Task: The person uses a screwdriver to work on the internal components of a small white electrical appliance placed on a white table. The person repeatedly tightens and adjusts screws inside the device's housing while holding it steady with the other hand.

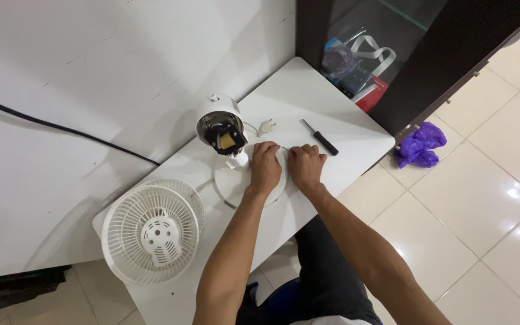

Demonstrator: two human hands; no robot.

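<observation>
1. Both hands sit on the round white fan base (236, 188), near the middle of the white table (332, 96). The left hand (265, 167) lies flat on top with its fingers together and curled over the far edge; the right hand (306, 165) presses at the base's right rim, fingers bent down, can't tell if they're actually pinching anything.
2. The motor head (220, 128) stands on its neck at the base's far side, open, with the motor showing, tilted toward the camera.
3. A white plug (265, 126) lies just behind the hands, and a black screwdriver (319, 136) a bit to the right.
4. 1 white fan grille (151, 232) sits at the table's left end, hanging slightly over the edge.
5. Risk, I'd say: tip the base much and that top-heavy head could topple, or a bump sends the grille off the table.
</observation>
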